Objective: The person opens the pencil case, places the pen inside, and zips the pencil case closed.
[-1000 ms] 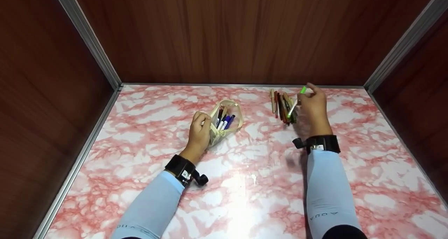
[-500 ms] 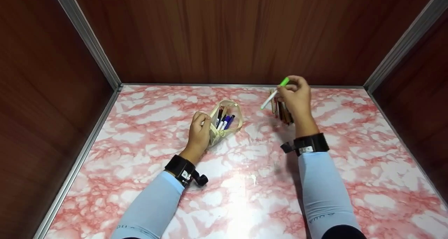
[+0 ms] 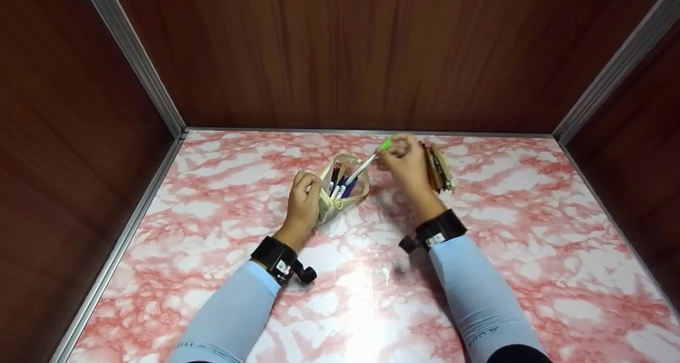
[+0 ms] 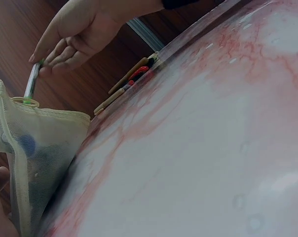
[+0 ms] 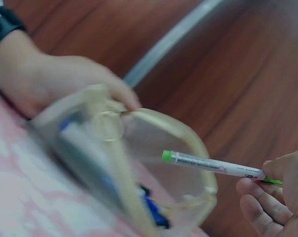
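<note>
A cream mesh pencil case [image 3: 328,210] with a zipper stands on the table, its mouth held wide. Inside it lie several markers [image 3: 340,191], some white, some with blue or dark caps. My left hand [image 3: 303,203] grips the case's left side by the edge. Between thumb and fingers my right hand [image 3: 408,166] pinches a white marker [image 5: 213,165] with a green cap and a green end. The marker slants down toward the case, its lower end over the mouth in the head view. In the right wrist view the case is blurred.
Right of my right hand lies a bunch of brown, red and green pens [image 3: 440,169], partly covered by that hand. The table [image 3: 531,235] has a pink-and-white marbled top. Dark wooden panels [image 3: 340,55] with metal strips enclose it at the back and sides.
My right hand has carried the green-capped marker leftward from the bunch of pens to the pencil case's mouth. My left hand has stayed on the case.
</note>
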`<state>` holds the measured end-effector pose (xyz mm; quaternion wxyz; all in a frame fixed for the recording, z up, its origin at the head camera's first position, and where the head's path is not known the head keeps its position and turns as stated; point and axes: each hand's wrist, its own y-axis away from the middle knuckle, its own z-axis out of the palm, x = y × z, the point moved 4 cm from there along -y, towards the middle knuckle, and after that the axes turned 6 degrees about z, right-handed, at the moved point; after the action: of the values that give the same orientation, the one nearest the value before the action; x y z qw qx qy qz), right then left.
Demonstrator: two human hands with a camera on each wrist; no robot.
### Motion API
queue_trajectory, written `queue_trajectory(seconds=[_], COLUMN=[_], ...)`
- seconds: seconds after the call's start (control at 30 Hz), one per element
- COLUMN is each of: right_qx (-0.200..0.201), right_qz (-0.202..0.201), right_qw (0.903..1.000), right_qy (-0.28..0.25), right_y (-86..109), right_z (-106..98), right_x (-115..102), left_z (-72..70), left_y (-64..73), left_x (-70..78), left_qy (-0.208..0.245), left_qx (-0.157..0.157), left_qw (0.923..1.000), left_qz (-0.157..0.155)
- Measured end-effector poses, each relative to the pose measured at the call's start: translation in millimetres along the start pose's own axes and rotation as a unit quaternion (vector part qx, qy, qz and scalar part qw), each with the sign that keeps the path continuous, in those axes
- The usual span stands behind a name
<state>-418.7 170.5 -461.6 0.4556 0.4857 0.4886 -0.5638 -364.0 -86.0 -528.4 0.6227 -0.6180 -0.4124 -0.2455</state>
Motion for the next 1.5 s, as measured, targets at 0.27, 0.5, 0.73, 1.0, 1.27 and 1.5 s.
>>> queue_trajectory(seconds=[0.27, 0.5, 0.73, 1.0, 1.27, 1.5], right_qx=[-0.048, -0.097, -0.098, -0.09, -0.008, 0.068], right_qz=[0.027, 0.028, -0.124, -0.025, -0.029, -0.002], right_qw=[0.9957, 0.9835, 0.93, 0.9428, 0.937, 0.9404], right_qy=[0.075, 0.15, 0.332, 0.32, 0.348, 0.333], right_y=[16.5, 28.8, 30.4, 14.7, -16.1, -30.0], right_z=[27, 44, 43, 11, -51, -111], right_x=[30, 42, 39, 31, 23, 21], left_z=[1.3, 0.3, -0.8, -3.4, -3.0, -2.8], left_y=[3.8, 7.8, 7.1, 6.2, 0.6, -1.7], left_x=[0.0, -1.4, -1.0, -3.0, -1.6, -1.8], left_qy=[0.003, 0.014, 0.002, -0.002, -0.005, -0.003], left_qx=[-0.001, 0.006, 0.003, 0.0, 0.003, 0.004], left_qw=[1.0, 0.9999, 1.0, 0.9998, 0.9997, 0.9994], left_qz=[0.001, 0.0, -0.005, -0.021, -0.024, -0.035])
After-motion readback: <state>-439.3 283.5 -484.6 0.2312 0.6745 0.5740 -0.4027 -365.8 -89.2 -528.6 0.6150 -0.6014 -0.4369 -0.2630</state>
